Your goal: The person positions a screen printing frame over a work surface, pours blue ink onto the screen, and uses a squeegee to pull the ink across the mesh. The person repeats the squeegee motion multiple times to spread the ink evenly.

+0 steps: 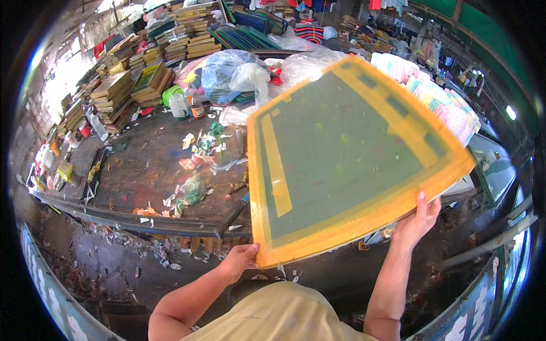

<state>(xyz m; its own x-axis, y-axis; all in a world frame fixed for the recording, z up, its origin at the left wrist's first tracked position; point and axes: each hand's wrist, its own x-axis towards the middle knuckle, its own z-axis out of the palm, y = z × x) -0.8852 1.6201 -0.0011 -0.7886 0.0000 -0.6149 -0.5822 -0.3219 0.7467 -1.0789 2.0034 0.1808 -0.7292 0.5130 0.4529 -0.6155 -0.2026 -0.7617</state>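
Note:
Both my hands hold up a large screen-printing frame (347, 153) with a yellow taped border and a grey-green mesh. It is tilted, its far edge raised over the worktable. My left hand (240, 262) grips the near left corner, thumb on the border. Along the near right edge my right hand (419, 220) grips the border, its thumb on top and its other fingers partly hidden beneath. The frame hides the right part of the table behind it.
A dark, stained worktable (148, 165) carries scraps of plastic and tape (193, 187). Stacked wooden frames (114, 94) line the far left. A bulging plastic bag (233, 74) and bottles (178, 105) stand at the back. Pale folded cloth (443, 102) lies right. Litter covers the floor (142, 250).

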